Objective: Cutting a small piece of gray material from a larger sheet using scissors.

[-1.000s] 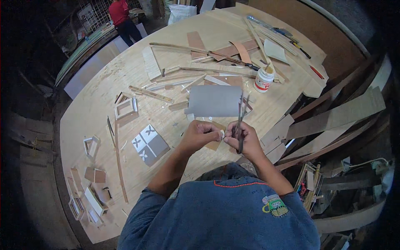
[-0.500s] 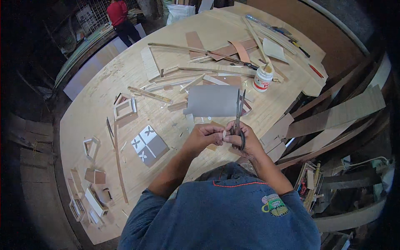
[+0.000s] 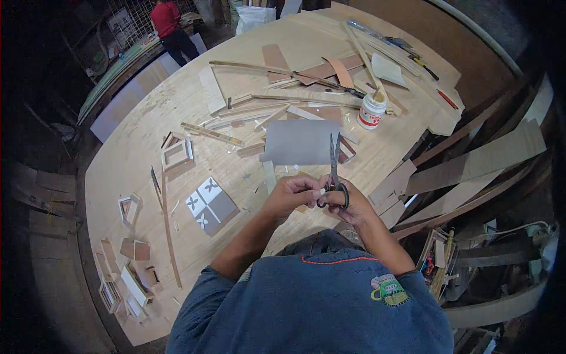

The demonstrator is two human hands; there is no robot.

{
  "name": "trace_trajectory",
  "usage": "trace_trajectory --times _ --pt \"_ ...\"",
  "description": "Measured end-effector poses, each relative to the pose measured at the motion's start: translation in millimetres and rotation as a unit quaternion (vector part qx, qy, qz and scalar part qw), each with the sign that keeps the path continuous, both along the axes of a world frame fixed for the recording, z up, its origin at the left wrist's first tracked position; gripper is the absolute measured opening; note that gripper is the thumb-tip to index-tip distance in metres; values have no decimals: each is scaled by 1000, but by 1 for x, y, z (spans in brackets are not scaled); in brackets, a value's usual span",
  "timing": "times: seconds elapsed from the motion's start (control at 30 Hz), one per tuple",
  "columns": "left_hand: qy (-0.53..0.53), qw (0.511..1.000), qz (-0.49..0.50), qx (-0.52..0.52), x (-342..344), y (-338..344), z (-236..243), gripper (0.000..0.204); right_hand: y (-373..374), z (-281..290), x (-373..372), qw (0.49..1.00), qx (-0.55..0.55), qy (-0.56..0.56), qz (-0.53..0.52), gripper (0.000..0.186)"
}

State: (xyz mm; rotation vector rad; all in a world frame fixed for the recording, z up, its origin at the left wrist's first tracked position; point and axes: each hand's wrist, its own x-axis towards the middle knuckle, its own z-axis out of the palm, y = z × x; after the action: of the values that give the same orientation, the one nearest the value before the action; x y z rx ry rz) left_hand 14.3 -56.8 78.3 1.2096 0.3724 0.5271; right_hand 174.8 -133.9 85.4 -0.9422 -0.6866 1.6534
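Dark metal scissors (image 3: pixel 334 168) stand in my right hand (image 3: pixel 355 207), its fingers closed about the handle loops. Their blades point away from me and are slightly apart. Close beside it, my left hand (image 3: pixel 290 196) pinches a small white piece (image 3: pixel 322 192), and the fingertips of both hands meet there. Just beyond my hands lies a grey rectangular sheet (image 3: pixel 300 143). On the table to the left is a square panel (image 3: pixel 211 205) in white and grey-brown quarters with petal-shaped pieces on it.
A white glue jar (image 3: pixel 372 112) with a brush stands right of the grey sheet. Wood strips (image 3: pixel 306 97) lie across the far table. Small wooden frames (image 3: pixel 177 154) and box parts (image 3: pixel 137 286) sit at left. A person in red (image 3: pixel 167 20) stands beyond the table.
The scissors' blades have swung a little to the left and spread slightly. The small white piece has turned between my fingertips, and both hands stay nearly in place.
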Motion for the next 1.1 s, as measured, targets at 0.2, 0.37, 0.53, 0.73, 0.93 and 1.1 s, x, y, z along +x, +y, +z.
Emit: trace_trajectory --times 0.2,0.37,0.53,0.73,0.93,1.1 --pt "-14 993 94 -67 2 -2 2 11 -10 -5 -6 974 72 -211 -34 23" --pt "-7 983 156 -97 1 -2 6 9 -21 5 -10 862 171 -476 -37 36" --pt "-1 981 168 -100 7 -5 2 8 -20 5 -14 844 151 -513 -36 41" --pt "-8 979 180 -97 10 -9 3 9 -20 2 -14 849 163 -500 -49 41" --pt "-15 978 194 -79 10 -8 2 9 -19 -2 -15 847 164 -504 -39 43" --pt "-26 970 221 -97 13 -10 3 8 -18 -6 -15 843 209 -492 -56 44"
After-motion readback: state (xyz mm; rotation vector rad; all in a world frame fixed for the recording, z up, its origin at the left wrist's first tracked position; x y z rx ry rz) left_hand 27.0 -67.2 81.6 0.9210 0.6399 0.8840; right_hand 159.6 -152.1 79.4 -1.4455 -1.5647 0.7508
